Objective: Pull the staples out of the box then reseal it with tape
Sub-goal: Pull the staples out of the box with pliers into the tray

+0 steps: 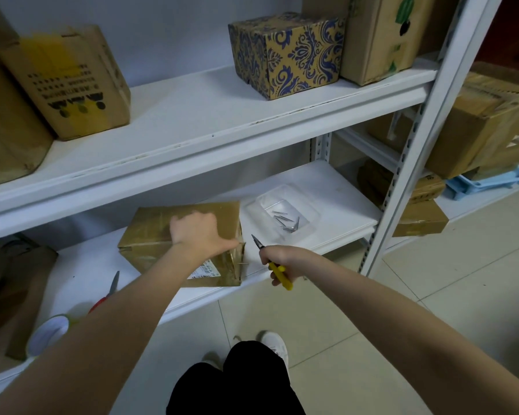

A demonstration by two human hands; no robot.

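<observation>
A brown cardboard box [150, 235] wrapped in shiny tape lies on the lower white shelf [336, 187]. My left hand [200, 230] presses flat on its top near the right edge. Two staples [242, 253] stick out of the box's right side, one near the top corner and one lower. My right hand [277, 262] grips yellow-handled pliers [270, 260], their dark tips pointing up and left, a short gap from the upper staple. A clear plastic tray [307, 209] to the right of the box holds several pulled metal staples.
Red-handled scissors [110, 290] and a tape roll [47, 332] lie on the shelf at the left, partly behind my left arm. The upper shelf carries several cardboard boxes, one with a blue pattern [288, 52]. A white upright post [414, 163] stands at the right.
</observation>
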